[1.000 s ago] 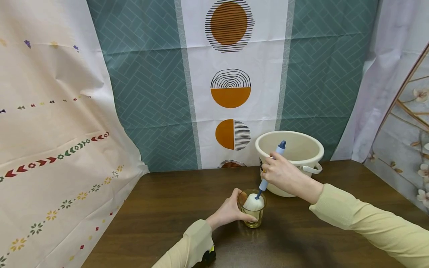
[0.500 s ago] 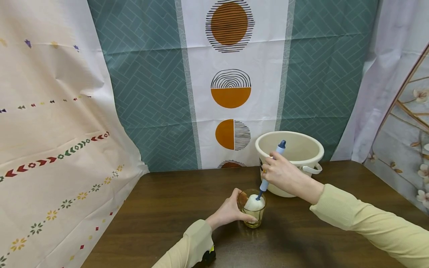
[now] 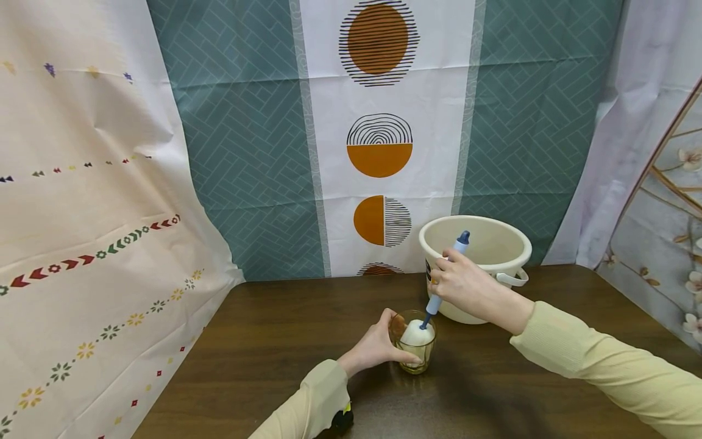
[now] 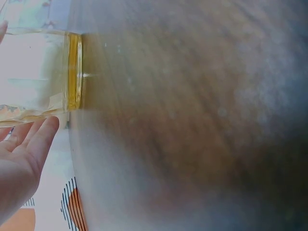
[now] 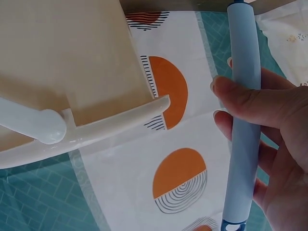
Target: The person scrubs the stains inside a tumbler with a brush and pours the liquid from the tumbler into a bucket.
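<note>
An amber drinking glass (image 3: 410, 366) stands on the brown table in front of the person. From its left side the left hand (image 3: 378, 346) grips it, thumb in front and fingers round the back. In the left wrist view the glass base (image 4: 74, 72) sits at the table surface, with fingertips along its side. The right hand (image 3: 463, 285) holds the light blue handle of a sponge cup brush (image 3: 433, 305), tilted to the right. Its white sponge head (image 3: 417, 333) is inside the glass. In the right wrist view, thumb and fingers wrap the brush handle (image 5: 244, 154).
A cream bucket (image 3: 475, 259) with a side handle (image 3: 512, 278) stands just behind the right hand. Patterned cloths hang behind and at both sides of the wooden table (image 3: 296, 329). A small black object (image 3: 342, 421) shows under the left sleeve.
The sponge head and brush handle have shifted very slightly to the right at the glass. Both hands keep their holds, and the glass stays in about the same place.
</note>
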The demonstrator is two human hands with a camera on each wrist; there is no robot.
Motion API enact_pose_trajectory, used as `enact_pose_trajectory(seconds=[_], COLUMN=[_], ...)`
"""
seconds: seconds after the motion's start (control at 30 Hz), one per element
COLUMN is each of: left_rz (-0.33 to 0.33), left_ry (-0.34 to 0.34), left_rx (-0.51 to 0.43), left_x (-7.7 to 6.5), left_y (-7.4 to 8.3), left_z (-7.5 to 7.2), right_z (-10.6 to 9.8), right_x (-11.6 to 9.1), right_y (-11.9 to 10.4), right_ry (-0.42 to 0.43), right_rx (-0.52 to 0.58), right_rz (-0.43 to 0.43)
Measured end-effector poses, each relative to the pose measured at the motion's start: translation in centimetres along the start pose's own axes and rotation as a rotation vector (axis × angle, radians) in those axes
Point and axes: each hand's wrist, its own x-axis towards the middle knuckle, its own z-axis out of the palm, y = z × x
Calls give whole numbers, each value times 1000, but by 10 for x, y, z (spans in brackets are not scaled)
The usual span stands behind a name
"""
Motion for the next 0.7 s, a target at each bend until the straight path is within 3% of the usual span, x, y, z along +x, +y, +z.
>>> enact_pose_trajectory(seconds=[0.4,0.7], left_rz=[-16,-1], left_ry=[15,3], left_rx=[-8,-38], left_x=[1,0], left_y=[0,0], left_z=[2,0], right_z=[-3,-4], right_x=[1,2], right_y=[4,4], right_ry=[-4,13], right_rx=[32,-10], right_rz=[23,32])
